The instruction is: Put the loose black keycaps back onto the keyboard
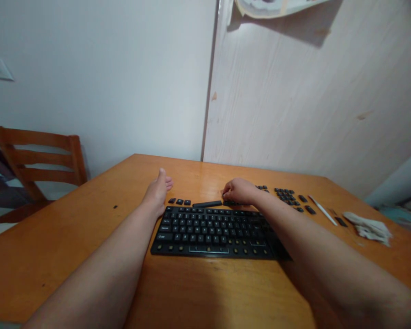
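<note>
Keyboard (205,224) work looks well past halfway on the part in view: the upper rows of the main block carry their keys, and the second row from the near edge is filled from the left to about its middle. The rest of that row and the whole nearest row show bare mounts (245,251), the space bar's slot included. The keyboard lies flat on the wooden table (178,288), between the forearms; the right one hides much of its number side, so the state there cannot be told. Loose, just beyond the far edge, are three keys (180,202) and the space bar (207,204), with a cluster of keys (285,196) farther right. The left hand (158,188) is spread and holds nothing visible, beside the far left corner. The right hand (241,191) bends its fingers down at the loose keys beside the space bar; whether they grip one cannot be told.
</note>
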A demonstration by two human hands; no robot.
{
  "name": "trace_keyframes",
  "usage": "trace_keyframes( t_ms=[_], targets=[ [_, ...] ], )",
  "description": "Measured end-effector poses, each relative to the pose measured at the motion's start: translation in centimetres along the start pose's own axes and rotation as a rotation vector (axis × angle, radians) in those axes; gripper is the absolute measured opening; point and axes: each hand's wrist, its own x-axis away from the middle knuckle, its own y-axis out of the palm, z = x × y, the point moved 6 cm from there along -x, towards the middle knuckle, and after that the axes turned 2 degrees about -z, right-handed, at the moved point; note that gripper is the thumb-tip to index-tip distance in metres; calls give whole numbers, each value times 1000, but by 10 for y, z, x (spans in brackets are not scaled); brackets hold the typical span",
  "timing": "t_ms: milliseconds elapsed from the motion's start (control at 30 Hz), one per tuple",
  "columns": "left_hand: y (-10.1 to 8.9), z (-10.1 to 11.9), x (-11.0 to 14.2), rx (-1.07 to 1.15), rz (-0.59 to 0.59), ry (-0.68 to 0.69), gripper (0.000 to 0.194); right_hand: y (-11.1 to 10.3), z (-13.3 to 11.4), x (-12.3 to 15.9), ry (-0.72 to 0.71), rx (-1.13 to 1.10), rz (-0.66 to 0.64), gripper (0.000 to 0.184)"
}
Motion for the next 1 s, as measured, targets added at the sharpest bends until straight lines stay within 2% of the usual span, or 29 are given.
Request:
trace_keyframes(
  t_ms=[200, 300, 367, 567, 733, 1000],
  targets=[
    [0, -1, -2, 12, 10, 6, 62, -17, -7, 37, -43, -18, 83, 25],
    [1, 1, -1, 12, 5, 5, 62, -20, -17, 68, -144, -45, 96, 24],
    [2, 2, 0, 13, -2, 4, 63, -20, -25, 91, -230, -43, 116, 21],
    [3, 2, 0, -10, -4, 11, 64, -6, -44, 144, -328, -41, 124, 19],
    [2, 1, -2, -22, 2, 8, 67, 2, -49, 159, -339, -11, 120, 19],
    [2, 1, -1, -35, -25, 13, 67, 15, -52, 158, -363, 74, 102, 17]
  ],
)
